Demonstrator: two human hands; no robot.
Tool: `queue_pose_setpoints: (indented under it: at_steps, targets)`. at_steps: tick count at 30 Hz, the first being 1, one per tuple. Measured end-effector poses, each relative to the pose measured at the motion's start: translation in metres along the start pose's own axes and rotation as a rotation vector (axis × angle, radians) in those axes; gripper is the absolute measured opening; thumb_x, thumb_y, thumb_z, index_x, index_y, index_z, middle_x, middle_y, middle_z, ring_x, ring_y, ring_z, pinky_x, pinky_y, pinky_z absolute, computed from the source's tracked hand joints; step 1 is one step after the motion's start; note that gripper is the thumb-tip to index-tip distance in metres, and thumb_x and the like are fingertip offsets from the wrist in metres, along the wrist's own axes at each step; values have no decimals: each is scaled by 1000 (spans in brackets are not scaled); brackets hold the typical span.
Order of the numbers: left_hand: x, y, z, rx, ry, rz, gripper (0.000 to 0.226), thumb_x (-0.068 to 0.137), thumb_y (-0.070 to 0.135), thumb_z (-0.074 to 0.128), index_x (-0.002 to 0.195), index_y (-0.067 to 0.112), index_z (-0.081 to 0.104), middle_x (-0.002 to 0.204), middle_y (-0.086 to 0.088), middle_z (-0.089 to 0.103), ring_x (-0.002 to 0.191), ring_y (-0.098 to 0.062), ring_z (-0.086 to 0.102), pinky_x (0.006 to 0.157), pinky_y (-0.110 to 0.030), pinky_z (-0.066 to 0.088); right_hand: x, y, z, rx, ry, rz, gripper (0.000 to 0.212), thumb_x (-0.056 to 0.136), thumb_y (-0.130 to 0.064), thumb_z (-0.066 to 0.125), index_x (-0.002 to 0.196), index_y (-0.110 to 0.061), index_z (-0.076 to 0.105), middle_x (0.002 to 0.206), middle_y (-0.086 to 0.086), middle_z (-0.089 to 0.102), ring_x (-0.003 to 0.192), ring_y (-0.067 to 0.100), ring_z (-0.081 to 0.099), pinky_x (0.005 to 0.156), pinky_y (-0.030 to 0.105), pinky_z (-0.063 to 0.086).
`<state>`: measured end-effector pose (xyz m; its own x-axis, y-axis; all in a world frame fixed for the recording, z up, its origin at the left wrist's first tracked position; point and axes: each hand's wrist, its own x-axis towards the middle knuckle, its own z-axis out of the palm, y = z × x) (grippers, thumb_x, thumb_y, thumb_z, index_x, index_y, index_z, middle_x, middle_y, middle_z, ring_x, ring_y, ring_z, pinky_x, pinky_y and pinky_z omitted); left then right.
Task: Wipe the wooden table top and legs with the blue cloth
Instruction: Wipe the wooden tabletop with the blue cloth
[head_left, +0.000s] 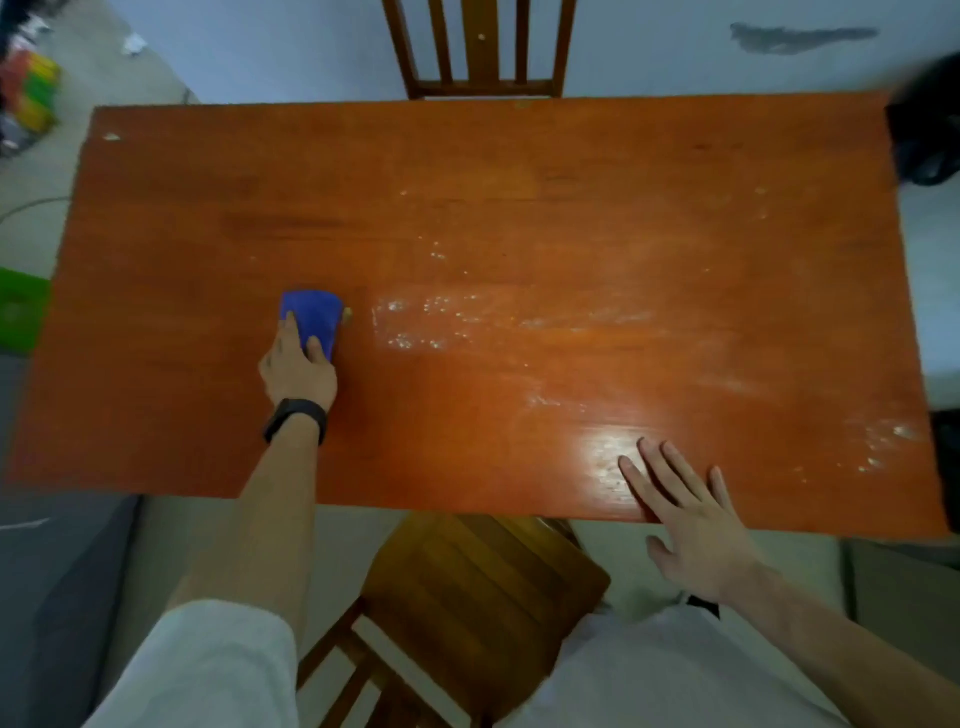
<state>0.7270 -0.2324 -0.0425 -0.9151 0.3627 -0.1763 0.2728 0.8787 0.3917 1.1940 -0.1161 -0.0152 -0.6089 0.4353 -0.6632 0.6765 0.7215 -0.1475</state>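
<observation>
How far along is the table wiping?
The left part of the table top looks clean. The left hand holds the blue cloth left of centre; the right hand rests flat at the near edge. Whitish smears mark the middle and right, and the legs, out of view, can't be judged.

Cloth (313, 316) on table (519, 156), L half; chair (480, 52) behind table.

The table (519, 156) is bare toward 12 and 3 o'clock. The left hand (298, 371) and cloth (314, 312) block 9. A far chair (480, 52) stands at 12, a near chair (483, 587) at 6, a black thing (930, 135) at 2.
</observation>
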Motion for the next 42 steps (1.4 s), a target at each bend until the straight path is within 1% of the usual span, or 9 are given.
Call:
queue_pose_setpoints:
  at_steps: [3,6,13,20,24,27,30,34,42]
  targets:
    - [-19,17,31,63,1,41,52,105,32,31,155,23,22,160,-3,26,139,-33,32,115,-40,25,0,0,2,23,37,-8,89,95,-44,47,150,-41,-23,156,-13,-36,145,17,-33,115,55,-9]
    - [-75,57,66,92,-45,277,51,104,32,29,154,21,26,158,-3,31,134,-31,40,112,-41,30,-2,-1,5,38,70,18,71,99,-63,24,151,-42,-20,157,-14,-33,146,15,-31,116,55,-11]
    - [-194,126,98,39,-367,631,57,99,11,43,152,29,30,157,8,31,132,-27,34,102,-44,37,-2,-3,18,37,128,70,55,104,-51,12,153,-44,-13,160,-16,-25,148,13,-23,116,51,-13]
    - [-52,75,24,-110,69,259,45,103,13,39,148,16,38,150,-9,43,138,-30,37,110,-42,28,3,-2,29,21,193,85,56,103,-56,9,154,-42,-8,163,-13,-17,151,15,-15,117,50,-13]
    - [-13,55,32,-24,-30,-9,48,104,25,36,152,24,30,156,-7,32,138,-37,30,110,-46,28,3,0,28,1,190,85,56,103,-56,10,156,-39,1,165,-11,-8,152,16,-8,117,50,-7]
    - [-36,84,60,43,-53,135,47,102,27,39,149,25,34,153,-5,38,137,-35,34,109,-45,30,4,0,27,-2,194,77,56,103,-56,9,156,-39,-1,165,-11,-9,152,15,-10,117,50,-7]
    - [-99,128,91,96,-222,498,46,100,22,45,146,26,39,149,-2,44,129,-32,42,103,-43,36,2,0,27,1,196,82,56,103,-57,5,155,-40,-6,164,-12,-13,151,15,-13,117,51,-7]
    - [-161,171,93,-10,-460,697,48,100,14,43,147,27,40,148,3,43,125,-26,38,103,-43,39,1,0,23,30,200,71,56,100,-57,2,152,-45,-15,160,-16,-25,149,12,-21,119,51,-7]
    - [-9,122,30,-131,-11,330,43,102,14,42,145,15,41,147,-9,46,136,-28,40,115,-44,27,1,-1,27,-29,198,112,57,103,-54,18,157,-38,7,166,-8,1,153,18,-1,117,50,-2]
